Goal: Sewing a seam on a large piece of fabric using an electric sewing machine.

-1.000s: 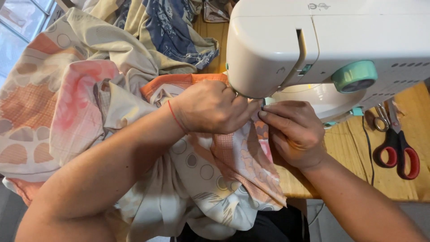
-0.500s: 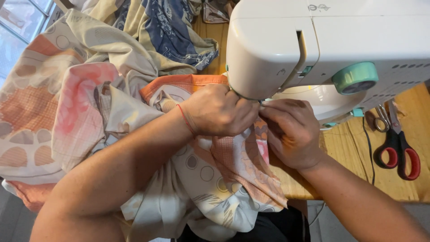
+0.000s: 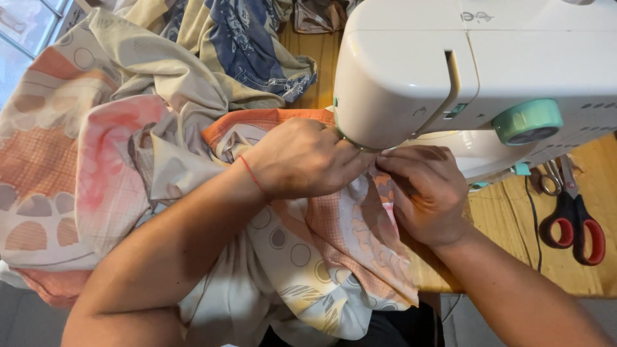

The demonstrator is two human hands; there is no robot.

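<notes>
Both hands are tucked in right under the head of the white sewing machine (image 3: 475, 71), working the patterned cotton fabric (image 3: 321, 250) at the spot where the needle would be, though the needle itself is hidden by the machine's body. The left hand (image 3: 305, 159) lies knuckles-up on the cloth just left of the machine head, fingers curled together and pressed down on the fabric, their tips out of sight under the machine. A thin red thread bracelet (image 3: 252, 175) circles that wrist. The right hand (image 3: 421, 193) sits just beside it, below the front of the machine, fingers bent and drawn together, pinching a fold of the fabric's peach-checked part; the fingertips of the two hands nearly meet.

The fabric, cream with grey circles, orange bands and pink patches, spreads out left of the machine in a big rumpled heap and hangs off the near edge of the wooden table (image 3: 508, 218) between the person's arms. Behind the heap, to the upper left of the machine, lies a blue and beige printed cloth (image 3: 238, 45). On the machine's front is a teal dial (image 3: 528, 121). To the right of the machine, on the table, lie red-handled scissors (image 3: 575, 222), a smaller pair of metal scissors (image 3: 549, 178) just above them, and a black cord (image 3: 532, 218) alongside.
</notes>
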